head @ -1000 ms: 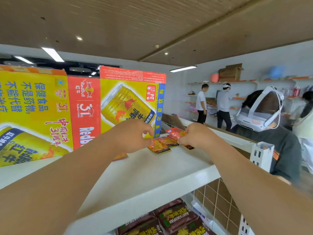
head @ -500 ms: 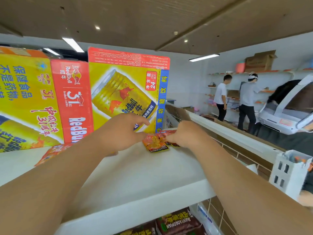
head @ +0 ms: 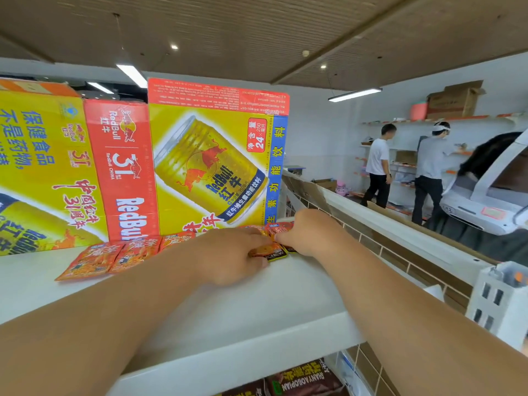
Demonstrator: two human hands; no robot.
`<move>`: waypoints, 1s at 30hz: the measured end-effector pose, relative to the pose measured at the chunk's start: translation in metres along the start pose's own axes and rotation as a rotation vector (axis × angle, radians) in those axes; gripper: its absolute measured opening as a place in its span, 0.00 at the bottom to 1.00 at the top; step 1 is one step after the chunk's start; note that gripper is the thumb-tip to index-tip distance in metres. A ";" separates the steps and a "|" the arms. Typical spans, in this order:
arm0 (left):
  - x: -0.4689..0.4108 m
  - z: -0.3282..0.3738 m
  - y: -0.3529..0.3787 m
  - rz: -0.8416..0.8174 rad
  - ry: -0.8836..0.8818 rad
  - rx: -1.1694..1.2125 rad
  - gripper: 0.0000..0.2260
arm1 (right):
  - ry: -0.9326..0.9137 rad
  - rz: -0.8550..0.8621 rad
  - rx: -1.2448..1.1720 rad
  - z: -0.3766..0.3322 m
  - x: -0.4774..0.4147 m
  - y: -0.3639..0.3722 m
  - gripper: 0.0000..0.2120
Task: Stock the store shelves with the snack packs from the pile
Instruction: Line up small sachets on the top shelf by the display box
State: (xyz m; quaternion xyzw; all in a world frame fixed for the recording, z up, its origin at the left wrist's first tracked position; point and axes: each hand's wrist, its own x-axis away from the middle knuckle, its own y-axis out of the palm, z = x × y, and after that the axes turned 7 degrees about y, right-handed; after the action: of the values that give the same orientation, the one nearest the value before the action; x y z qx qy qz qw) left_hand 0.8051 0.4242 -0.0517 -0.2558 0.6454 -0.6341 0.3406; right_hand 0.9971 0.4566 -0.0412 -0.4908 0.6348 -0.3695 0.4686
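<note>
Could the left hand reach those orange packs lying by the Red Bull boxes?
Probably yes. The orange packs lie flat on the shelf just left of the left hand, nothing over them; it would first release the small pack it pinches.

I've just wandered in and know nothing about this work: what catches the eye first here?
The huge yellow-and-red Red Bull cartons standing at the back of the white shelf dominate the view. In front of them, the left hand and right hand meet over small snack packs, with a row of orange packs lying to their left.
</note>
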 end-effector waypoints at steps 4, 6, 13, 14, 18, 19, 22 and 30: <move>0.002 0.000 -0.001 0.000 0.014 0.029 0.20 | -0.021 -0.016 0.016 0.002 -0.003 0.002 0.20; 0.002 0.001 -0.001 0.008 0.018 0.032 0.20 | -0.030 -0.029 0.032 0.002 -0.005 0.003 0.21; 0.003 0.001 0.000 0.020 0.012 0.043 0.20 | -0.072 -0.030 0.025 0.004 -0.007 0.003 0.19; 0.003 0.001 0.000 0.021 0.013 0.046 0.20 | -0.071 -0.031 0.027 0.004 -0.006 0.003 0.19; 0.002 0.001 0.000 0.019 0.013 0.058 0.20 | -0.068 -0.032 0.025 0.004 -0.007 0.004 0.20; 0.002 0.001 0.000 0.021 0.014 0.056 0.21 | -0.067 -0.036 0.020 0.004 -0.007 0.003 0.20; 0.002 -0.001 0.001 0.025 0.019 0.055 0.21 | -0.061 -0.045 0.014 0.005 -0.006 0.002 0.20; 0.002 -0.011 0.000 0.060 0.016 0.057 0.25 | -0.053 -0.009 -0.037 0.007 -0.003 0.000 0.23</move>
State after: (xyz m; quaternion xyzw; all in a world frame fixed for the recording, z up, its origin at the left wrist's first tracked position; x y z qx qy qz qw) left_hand 0.7958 0.4299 -0.0525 -0.2215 0.6371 -0.6437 0.3615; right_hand 1.0040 0.4593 -0.0422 -0.5117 0.6267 -0.3467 0.4745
